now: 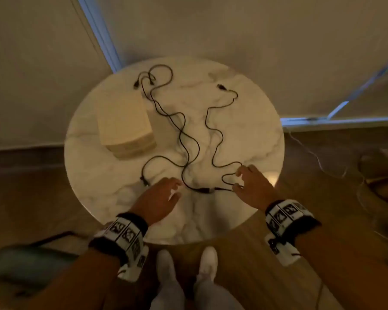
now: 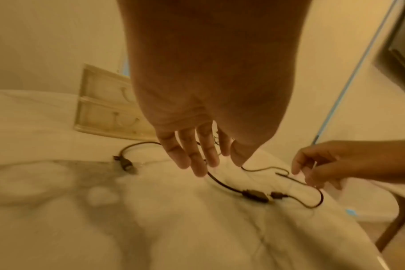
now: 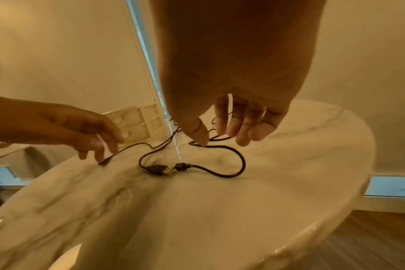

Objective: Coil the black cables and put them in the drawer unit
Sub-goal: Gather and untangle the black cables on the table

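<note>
Several black cables (image 1: 189,139) sprawl loose over the round marble table (image 1: 251,135). Two of their plugs (image 1: 205,190) lie end to end near the front edge, between my hands. My left hand (image 1: 174,189) hovers over a cable with straight, relaxed fingers (image 2: 197,155) and holds nothing. My right hand (image 1: 239,180) is spread over a small cable loop (image 3: 220,160), with its thumb tip touching the cable and no grip on it. A cream drawer unit (image 1: 123,121) stands at the table's left, its drawer fronts (image 2: 104,113) closed.
My feet in white shoes (image 1: 207,262) stand on the wood floor just under the table's front edge. A dark flat object (image 1: 27,262) lies at the lower left. On the floor to the right are thin light wires (image 1: 311,151) and other items (image 1: 381,175).
</note>
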Demonstrator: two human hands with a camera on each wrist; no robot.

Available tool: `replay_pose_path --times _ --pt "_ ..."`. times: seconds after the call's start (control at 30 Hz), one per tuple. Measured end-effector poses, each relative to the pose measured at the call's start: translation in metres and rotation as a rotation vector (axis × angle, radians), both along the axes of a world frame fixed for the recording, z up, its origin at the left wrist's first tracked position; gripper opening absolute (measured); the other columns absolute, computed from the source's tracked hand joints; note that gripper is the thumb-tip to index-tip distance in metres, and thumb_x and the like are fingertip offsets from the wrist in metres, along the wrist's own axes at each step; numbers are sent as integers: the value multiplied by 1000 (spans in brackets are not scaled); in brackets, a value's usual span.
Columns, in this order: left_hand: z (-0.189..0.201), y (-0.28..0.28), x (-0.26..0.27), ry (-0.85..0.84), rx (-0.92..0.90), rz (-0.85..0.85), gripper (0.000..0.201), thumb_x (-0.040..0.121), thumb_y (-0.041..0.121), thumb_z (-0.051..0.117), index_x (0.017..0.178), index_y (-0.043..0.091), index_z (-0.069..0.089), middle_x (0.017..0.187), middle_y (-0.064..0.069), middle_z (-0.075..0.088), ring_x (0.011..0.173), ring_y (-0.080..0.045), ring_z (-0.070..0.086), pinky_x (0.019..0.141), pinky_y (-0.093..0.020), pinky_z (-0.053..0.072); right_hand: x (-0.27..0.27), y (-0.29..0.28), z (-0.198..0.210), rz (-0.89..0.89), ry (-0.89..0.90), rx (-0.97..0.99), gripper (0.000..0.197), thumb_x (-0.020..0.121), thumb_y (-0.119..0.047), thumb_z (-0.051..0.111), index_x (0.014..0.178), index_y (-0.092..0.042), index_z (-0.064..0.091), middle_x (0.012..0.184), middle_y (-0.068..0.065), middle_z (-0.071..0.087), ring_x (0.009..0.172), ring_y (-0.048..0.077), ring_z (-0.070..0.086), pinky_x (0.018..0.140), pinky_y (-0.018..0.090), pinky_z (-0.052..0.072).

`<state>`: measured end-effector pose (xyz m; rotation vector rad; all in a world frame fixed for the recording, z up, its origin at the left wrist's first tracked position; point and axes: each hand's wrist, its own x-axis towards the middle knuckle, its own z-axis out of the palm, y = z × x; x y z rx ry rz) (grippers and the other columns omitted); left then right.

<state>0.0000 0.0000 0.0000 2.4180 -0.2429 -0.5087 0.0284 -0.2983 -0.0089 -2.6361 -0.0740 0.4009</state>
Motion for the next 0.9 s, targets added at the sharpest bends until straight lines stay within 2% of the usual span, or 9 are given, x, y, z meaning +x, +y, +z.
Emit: replay_pose_path --times 0.1,0.2,0.33,0.47,0.57,0.7,0.77,0.83,0.9 --pt "-18 -22 17 -116 160 -16 35 94 30 54 129 25 50 124 -2 51 103 -24 59 83 -43 53 8 1 -13 96 48 -88 31 88 -29 68 114 -11 65 116 14 53 103 34 58 86 47 52" --pt "-30 -35 23 -77 251 156 31 93 43 49 118 24 52 115 -6 53 98 -29 60 79 -47 54 8 3 -22 171 -12 -67 19 94 -30 64 97 -12 70 102 11 57 94 36 59 80 49 51" --pt "-33 -46 32 102 255 427 43 88 62 46 97 21 56 97 -2 62 87 -26 62 77 -45 54 22 8 -10 59 53 208 23 98 -36 61 90 -17 70 90 -1 62 88 20 59 83 38 46" --pt "-29 -57 37 117 293 432 33 85 47 54 90 15 60 92 -7 65 86 -30 63 75 -44 55 34 17 18 -102 205 599 23 99 -27 62 82 -15 70 83 0 71 83 8 63 81 23 43" --pt "-19 -54 40 136 90 561 26 81 40 59 77 15 58 73 -5 63 70 -24 60 64 -34 52 47 21 32 -219 289 930 22 99 -22 62 79 -21 73 80 -3 71 87 11 64 87 28 44" --pt "1 -50 32 38 -344 635 14 91 26 55 88 12 53 80 -7 72 77 -18 69 70 -29 56 63 27 55 -551 430 1601 31 100 -15 59 71 -18 70 73 -3 69 86 12 69 93 32 47" --pt "12 -51 26 4 -499 654 13 97 21 51 94 8 52 82 -5 74 78 -11 71 70 -19 54 65 30 60 -634 402 1766 35 99 -16 59 65 -20 67 75 -2 67 98 15 69 99 34 46" --pt "20 -46 22 -17 -568 658 16 100 22 49 101 7 52 84 -5 74 77 -10 70 69 -15 51 67 36 62 -566 370 1713 44 100 -12 56 57 -20 62 85 2 67 107 16 67 99 34 46" --pt "23 -40 23 -29 -607 646 17 101 26 49 105 11 55 85 -3 75 79 -11 69 71 -16 51 69 45 60 -399 261 1307 45 98 -8 56 55 -21 66 83 11 63 94 18 64 87 32 47"
